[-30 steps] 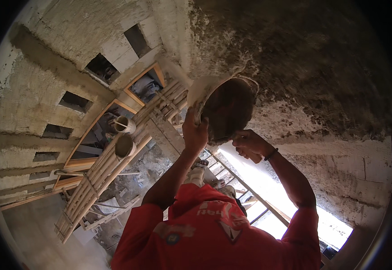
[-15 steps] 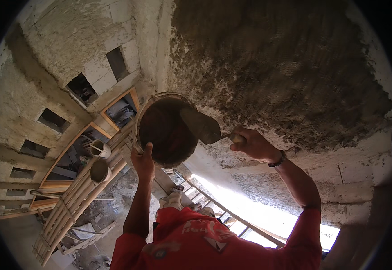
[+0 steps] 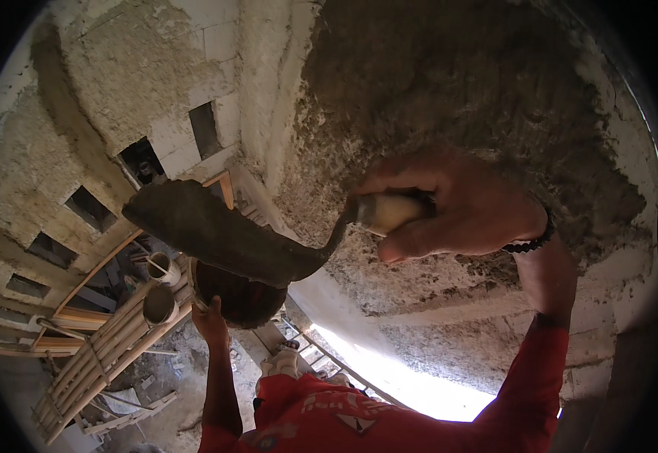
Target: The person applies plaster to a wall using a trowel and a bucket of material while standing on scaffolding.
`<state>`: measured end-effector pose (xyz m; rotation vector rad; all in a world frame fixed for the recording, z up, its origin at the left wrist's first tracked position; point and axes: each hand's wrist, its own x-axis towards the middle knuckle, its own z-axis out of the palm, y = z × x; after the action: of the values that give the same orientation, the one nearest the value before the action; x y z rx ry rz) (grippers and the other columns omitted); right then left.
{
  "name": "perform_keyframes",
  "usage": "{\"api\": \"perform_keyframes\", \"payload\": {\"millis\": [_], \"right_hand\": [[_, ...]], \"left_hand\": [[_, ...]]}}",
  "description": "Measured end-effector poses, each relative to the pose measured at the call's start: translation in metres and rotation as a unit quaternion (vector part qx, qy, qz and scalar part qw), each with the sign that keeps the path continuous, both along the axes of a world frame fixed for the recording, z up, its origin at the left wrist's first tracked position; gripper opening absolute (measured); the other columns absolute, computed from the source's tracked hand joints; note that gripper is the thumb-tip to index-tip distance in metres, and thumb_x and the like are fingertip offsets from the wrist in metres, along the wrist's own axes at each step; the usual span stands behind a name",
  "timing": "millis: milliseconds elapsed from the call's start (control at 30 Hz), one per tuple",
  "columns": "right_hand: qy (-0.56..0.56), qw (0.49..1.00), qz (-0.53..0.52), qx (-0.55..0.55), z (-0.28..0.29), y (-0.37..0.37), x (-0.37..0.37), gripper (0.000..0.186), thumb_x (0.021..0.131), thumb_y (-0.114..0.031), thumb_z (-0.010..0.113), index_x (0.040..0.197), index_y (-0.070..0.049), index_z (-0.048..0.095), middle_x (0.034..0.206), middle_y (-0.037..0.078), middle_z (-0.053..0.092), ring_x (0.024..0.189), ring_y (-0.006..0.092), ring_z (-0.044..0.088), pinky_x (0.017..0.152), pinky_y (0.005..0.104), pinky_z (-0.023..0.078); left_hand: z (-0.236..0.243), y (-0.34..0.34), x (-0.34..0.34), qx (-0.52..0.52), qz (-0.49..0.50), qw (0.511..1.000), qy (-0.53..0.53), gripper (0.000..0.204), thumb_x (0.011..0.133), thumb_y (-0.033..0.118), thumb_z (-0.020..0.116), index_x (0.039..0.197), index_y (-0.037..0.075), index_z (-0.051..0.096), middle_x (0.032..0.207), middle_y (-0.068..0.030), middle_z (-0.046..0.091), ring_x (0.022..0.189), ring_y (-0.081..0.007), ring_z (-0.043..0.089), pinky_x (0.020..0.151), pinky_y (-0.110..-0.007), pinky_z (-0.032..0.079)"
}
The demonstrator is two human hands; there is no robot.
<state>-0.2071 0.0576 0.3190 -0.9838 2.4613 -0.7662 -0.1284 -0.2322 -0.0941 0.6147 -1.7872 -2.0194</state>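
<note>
My right hand (image 3: 480, 204) is closed round the pale handle of a trowel (image 3: 223, 238), raised high. Its broad blade is coated with grey-brown mortar and points left, above the bucket. Below it my left hand (image 3: 210, 323) grips the rim of a round bucket (image 3: 250, 302), whose inside is dark and partly covered by the blade. Beyond my right hand spreads a wall (image 3: 450, 83) with a large patch of dark, wet-looking plaster; its lower part is rough and patchy.
Lower left, two more buckets (image 3: 160, 304) stand on a platform of lashed poles (image 3: 110, 347). Wooden frames (image 3: 87, 313) and several rectangular openings (image 3: 91, 209) line the left wall. A ladder-like rail (image 3: 318, 355) runs beside a bright gap below.
The trowel has come up out of the bucket, swinging left and closer to me in my right hand. The bucket and my left hand have shifted lower and slightly left in view.
</note>
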Motion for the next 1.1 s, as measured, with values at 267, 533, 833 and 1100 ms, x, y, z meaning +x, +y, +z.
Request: {"api": "perform_keyframes", "payload": {"millis": [267,533,833,1100], "right_hand": [[0.162,0.872,-0.463,-0.001,-0.022,0.174,-0.079,0.03,0.094,-0.032,0.062,0.109,-0.005,0.06,0.074,0.0,0.058,0.059,0.0079,0.055,0.052,0.0257,0.049],[-0.008,0.881,-0.47,-0.059,-0.077,0.135,-0.002,0.033,0.091,-0.026,0.063,0.112,-0.002,0.056,0.071,0.0,0.054,0.053,0.0083,0.056,0.044,0.0257,0.047],[-0.502,0.741,-0.368,-0.253,-0.261,0.024,0.068,0.022,0.09,-0.019,0.062,0.102,-0.002,0.054,0.078,0.008,0.06,0.062,0.0159,0.061,0.053,0.03,0.053],[-0.482,0.603,-0.444,-0.456,-0.331,-0.029,0.033,0.018,0.09,-0.02,0.061,0.098,-0.005,0.056,0.081,0.008,0.059,0.064,0.0164,0.06,0.053,0.0312,0.053]], "left_hand": [[-0.01,0.0,0.001,0.022,-0.007,1.0,0.007,0.034,0.081,-0.002,0.063,0.115,-0.003,0.059,0.108,-0.0092,0.066,0.097,-0.0181,0.06,0.089,-0.031,0.045],[-0.013,0.022,0.002,0.104,0.014,0.994,0.002,0.031,0.081,0.001,0.065,0.111,-0.002,0.06,0.105,-0.0074,0.066,0.092,-0.0162,0.06,0.085,-0.03,0.046],[-0.008,0.077,-0.024,0.107,-0.07,0.992,0.019,0.031,0.087,0.003,0.064,0.117,-0.001,0.059,0.11,-0.0066,0.065,0.098,-0.0132,0.06,0.088,-0.028,0.046],[0.018,0.121,-0.025,0.077,-0.062,0.994,0.038,0.039,0.087,0.0,0.061,0.125,-0.003,0.054,0.108,-0.0129,0.066,0.1,-0.0187,0.062,0.09,-0.03,0.047]]}}
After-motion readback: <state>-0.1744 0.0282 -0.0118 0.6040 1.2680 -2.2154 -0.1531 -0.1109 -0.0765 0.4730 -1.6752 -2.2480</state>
